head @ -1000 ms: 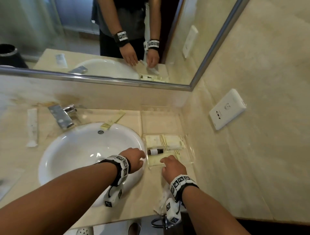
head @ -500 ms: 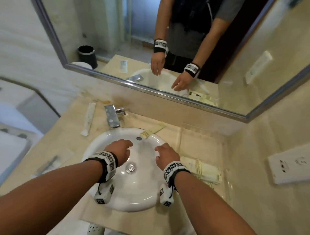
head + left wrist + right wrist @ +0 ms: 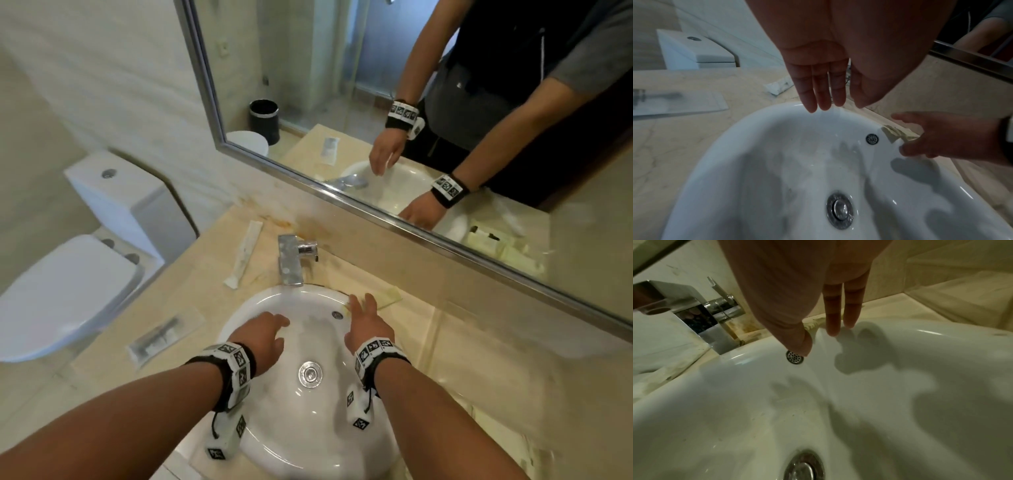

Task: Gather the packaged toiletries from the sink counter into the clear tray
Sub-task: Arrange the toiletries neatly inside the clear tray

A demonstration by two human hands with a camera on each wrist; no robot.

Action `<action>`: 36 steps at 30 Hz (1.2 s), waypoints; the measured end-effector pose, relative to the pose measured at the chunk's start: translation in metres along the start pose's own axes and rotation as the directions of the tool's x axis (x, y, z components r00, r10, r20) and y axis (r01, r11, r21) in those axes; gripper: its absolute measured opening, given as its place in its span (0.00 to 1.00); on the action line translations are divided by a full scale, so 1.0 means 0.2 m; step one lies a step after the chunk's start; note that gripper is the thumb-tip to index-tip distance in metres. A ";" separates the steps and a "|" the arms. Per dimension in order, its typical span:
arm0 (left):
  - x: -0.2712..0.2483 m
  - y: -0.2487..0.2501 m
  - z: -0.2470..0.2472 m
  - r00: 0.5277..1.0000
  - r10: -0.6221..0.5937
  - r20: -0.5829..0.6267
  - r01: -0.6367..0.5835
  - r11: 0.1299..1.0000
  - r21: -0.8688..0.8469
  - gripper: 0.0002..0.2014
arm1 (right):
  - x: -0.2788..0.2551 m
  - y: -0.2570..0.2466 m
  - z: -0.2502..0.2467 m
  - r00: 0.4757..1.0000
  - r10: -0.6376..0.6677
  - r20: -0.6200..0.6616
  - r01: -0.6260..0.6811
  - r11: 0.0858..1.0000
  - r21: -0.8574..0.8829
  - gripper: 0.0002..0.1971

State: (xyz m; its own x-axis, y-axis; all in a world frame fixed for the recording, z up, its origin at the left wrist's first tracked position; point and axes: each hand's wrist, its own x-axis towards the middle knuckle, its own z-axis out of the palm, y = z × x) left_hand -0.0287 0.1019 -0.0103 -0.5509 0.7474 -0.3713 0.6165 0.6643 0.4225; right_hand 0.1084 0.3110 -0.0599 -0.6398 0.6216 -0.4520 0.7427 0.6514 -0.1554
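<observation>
A pale yellow packet [image 3: 388,299] lies on the back rim of the sink, to the right of the overflow hole. My right hand [image 3: 363,306] reaches over the bowl with straight fingers; its fingertips [image 3: 833,331] are at the near end of the yellow packet [image 3: 811,324] and hold nothing. Over the left of the bowl hovers my left hand [image 3: 278,325], fingers [image 3: 824,97] straight and empty. A long white packet [image 3: 245,254] lies left of the faucet. Further left lies a clear packet [image 3: 164,339] with a dark item. The clear tray [image 3: 435,337] stands right of the sink, its contents blurred.
The white sink [image 3: 260,421] fills the middle of the counter, with the chrome faucet [image 3: 291,262] at its back. A mirror [image 3: 342,102] runs along the wall behind. A toilet [image 3: 68,291] stands left of the counter's edge.
Both hands have left the tray and moved left over the sink bowl. The right hand has stretched out toward the yellow packet. The view has swung left.
</observation>
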 end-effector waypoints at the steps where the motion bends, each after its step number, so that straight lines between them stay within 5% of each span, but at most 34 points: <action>1: 0.00 -0.01 0.00 1.000 0.002 0.001 -0.002 1.000 -0.002 0.22 | 0.03 -0.01 -0.01 0.999 0.009 0.035 -0.009 1.000 -0.010 0.47; 6: 0.00 -0.09 0.00 0.999 -0.046 -0.008 0.045 0.998 -0.038 0.21 | 0.17 -0.04 0.01 0.987 0.085 0.140 -0.077 0.995 -0.062 0.44; 12: -0.01 -0.19 -0.02 0.994 -0.109 0.012 0.109 0.994 -0.018 0.21 | 0.24 -0.05 0.06 0.995 0.097 -0.034 -0.098 0.994 -0.043 0.22; 21: -0.01 -0.36 -0.10 0.992 -0.128 0.019 0.127 0.990 0.053 0.22 | 0.04 -0.26 0.08 0.982 -0.066 -0.176 0.079 0.995 0.064 0.15; 36: -0.02 -0.78 -0.24 0.983 -0.170 0.066 0.136 0.924 0.358 0.25 | -0.39 -0.77 0.28 0.950 -0.278 -0.143 0.305 0.924 0.229 0.25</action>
State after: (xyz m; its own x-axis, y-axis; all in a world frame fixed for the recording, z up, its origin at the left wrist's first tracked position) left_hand -0.1491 -0.0044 -0.0345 -0.6092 0.6221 -0.4917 0.6961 0.7166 0.0441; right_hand 0.0545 0.1379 -0.0490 -0.8425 0.4715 -0.2606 0.5367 0.6920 -0.4828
